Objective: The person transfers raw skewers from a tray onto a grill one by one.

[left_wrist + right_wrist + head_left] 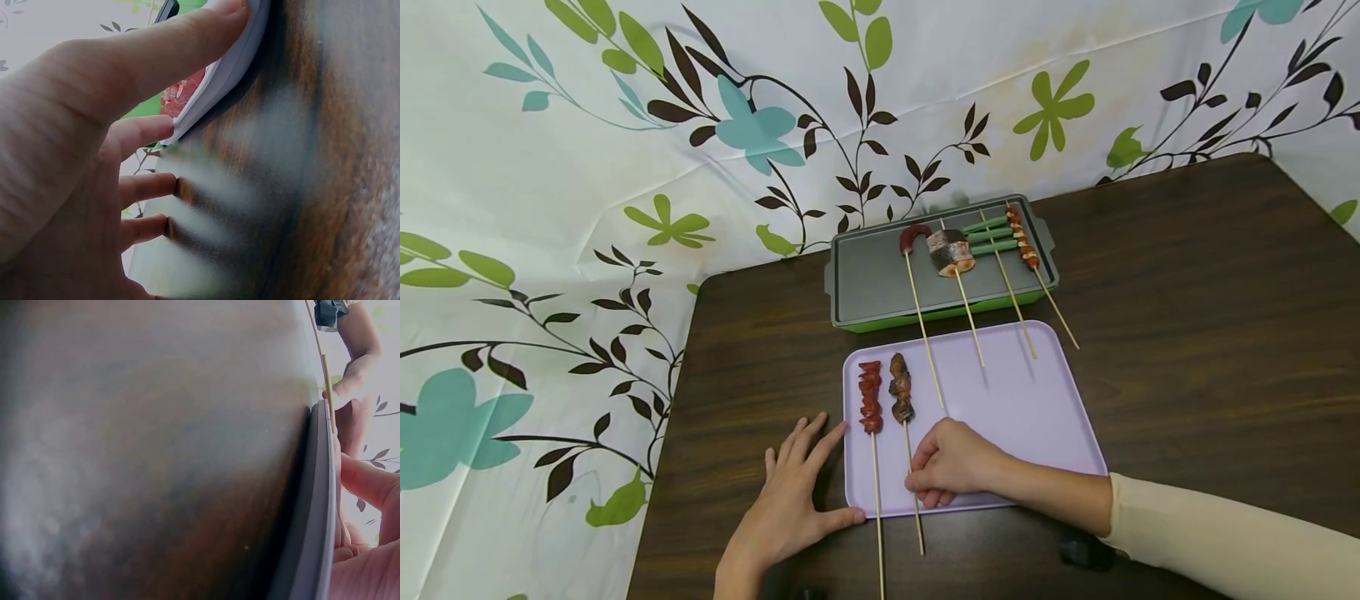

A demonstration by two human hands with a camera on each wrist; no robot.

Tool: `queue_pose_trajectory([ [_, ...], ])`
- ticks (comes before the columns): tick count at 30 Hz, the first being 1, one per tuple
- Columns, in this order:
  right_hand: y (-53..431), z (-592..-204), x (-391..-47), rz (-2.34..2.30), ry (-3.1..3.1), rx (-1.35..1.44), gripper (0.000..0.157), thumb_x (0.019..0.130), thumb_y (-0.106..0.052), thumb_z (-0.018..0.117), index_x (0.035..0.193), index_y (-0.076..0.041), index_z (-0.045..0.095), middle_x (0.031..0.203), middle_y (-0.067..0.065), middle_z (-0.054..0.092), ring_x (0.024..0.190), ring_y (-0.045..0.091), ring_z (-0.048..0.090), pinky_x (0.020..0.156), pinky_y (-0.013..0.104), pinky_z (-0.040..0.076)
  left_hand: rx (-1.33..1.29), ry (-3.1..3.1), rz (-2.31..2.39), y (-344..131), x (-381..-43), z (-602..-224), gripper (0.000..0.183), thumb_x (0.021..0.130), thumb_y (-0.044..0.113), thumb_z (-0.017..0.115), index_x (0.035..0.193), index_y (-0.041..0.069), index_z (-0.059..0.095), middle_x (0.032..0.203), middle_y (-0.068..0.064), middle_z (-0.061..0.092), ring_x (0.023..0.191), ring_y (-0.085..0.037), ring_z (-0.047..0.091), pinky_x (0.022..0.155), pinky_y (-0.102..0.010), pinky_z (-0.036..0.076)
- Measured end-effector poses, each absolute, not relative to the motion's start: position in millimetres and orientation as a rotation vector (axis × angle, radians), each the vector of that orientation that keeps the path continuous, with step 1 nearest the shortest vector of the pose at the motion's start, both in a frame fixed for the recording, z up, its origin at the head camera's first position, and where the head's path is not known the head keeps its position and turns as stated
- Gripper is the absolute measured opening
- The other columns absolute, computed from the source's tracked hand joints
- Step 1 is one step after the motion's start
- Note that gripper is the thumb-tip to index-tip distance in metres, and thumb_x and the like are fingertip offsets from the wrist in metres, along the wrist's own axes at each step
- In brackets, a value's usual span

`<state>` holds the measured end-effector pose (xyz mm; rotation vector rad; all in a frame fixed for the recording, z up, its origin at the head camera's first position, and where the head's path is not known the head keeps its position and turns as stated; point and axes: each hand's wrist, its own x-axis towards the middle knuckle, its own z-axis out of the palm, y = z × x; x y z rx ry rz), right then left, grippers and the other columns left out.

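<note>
A lilac tray (1015,417) lies on the table with two skewers at its left side. My right hand (958,462) pinches the wooden stick of the brown meat skewer (901,387) over the tray's front part. Left of it lies the red meat skewer (870,396), its stick reaching past the front edge. With fingers spread, my left hand (790,508) rests beside the tray; in the left wrist view its thumb and index fingertip touch the rim (234,69). The right wrist view shows the right hand (369,575) only partly, behind the tray edge (320,506).
Behind the tray stands a grey-topped green toy grill (872,279). On it lie a sausage skewer (913,237), a fish skewer (951,252), a green vegetable skewer (992,235) and a red-and-white skewer (1021,237). Their sticks point forward, most over the tray. A patterned cloth (925,100) hangs behind.
</note>
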<state>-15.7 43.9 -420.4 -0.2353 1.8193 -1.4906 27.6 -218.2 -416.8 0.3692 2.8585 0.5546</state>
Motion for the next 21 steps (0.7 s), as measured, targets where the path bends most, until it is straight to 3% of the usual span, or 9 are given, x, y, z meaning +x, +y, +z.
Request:
queue_pose_trajectory([
  [21,72,-419,-16,-1.510,1.832,-0.291,0.005,0.080,-0.002,0.069,0.077,0.001,0.065,0.061,0.011,0.067,0.054,0.018,0.066,0.050,0.030,0.055,0.359,2.859,0.535,-218,27,-417,0.104,0.061,0.075,0.071,0.149,0.044,0.026,0.157,0.000,0.022,0.145,-0.033,0.013,0.096,-0.079,0.013],
])
